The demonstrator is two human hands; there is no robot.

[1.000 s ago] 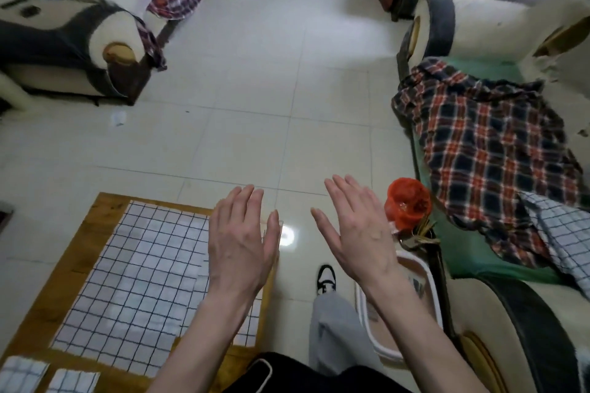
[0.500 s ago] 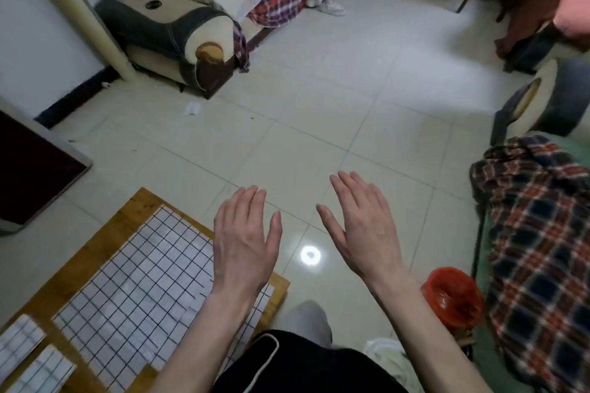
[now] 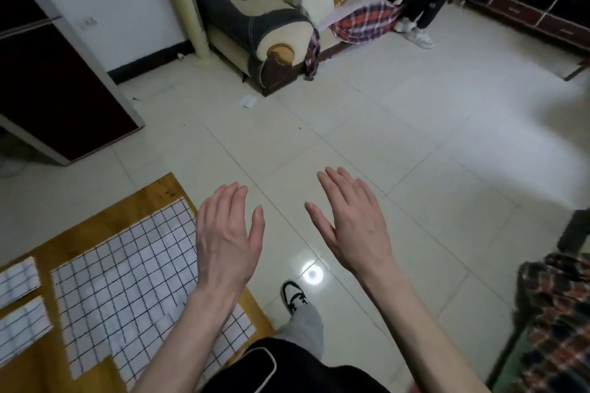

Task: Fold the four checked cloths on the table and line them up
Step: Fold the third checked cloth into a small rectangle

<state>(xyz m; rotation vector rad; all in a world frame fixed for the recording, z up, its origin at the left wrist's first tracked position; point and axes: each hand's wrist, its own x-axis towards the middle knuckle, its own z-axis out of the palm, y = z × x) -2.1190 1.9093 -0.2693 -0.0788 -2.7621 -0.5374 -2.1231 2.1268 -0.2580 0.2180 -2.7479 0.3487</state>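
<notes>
— How far along is the folding?

— Partway, by my reckoning. Two folded checked cloths (image 3: 17,277) (image 3: 22,327) lie one behind the other at the left edge of the wooden table (image 3: 153,193), just apart, roughly in a line. A third, the large checked cloth (image 3: 127,281), lies spread flat and unfolded beside them, filling most of the tabletop.

— And the fourth?

— Not on the table in this view; I cannot say where it is.

— What are the hands doing?

— Nothing is held. The left hand (image 3: 225,238) hovers with straight fingers over the spread cloth's near-right edge; the right hand (image 3: 351,226) is likewise flat and empty — out over the tiled floor (image 3: 415,153), clear of the table.

— So what remains?

— Folding the spread cloth, finding and folding the last, then lining up all four.
</notes>
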